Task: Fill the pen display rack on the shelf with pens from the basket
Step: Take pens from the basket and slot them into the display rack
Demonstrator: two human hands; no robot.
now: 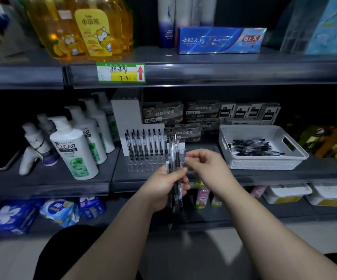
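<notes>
My left hand (166, 188) grips a bunch of black-and-clear pens (173, 158), held upright in front of the middle shelf. My right hand (204, 164) hovers just right of the bunch, fingers curled, thumb and forefinger pinched near the pens; whether it holds one I cannot tell. Behind them the clear pen display rack (143, 164) stands on the shelf with a row of several pens (143, 142) upright in its back holes. The white basket (252, 160) to the right holds a heap of pens (252, 147).
White shampoo bottles (72, 150) stand left of the rack. Dark pen boxes (163, 114) are stacked behind it. The upper shelf edge (204, 73) overhangs, carrying a yellow detergent bottle (95, 31) and a blue toothpaste box (220, 40). Packets and tubs fill the lower shelf.
</notes>
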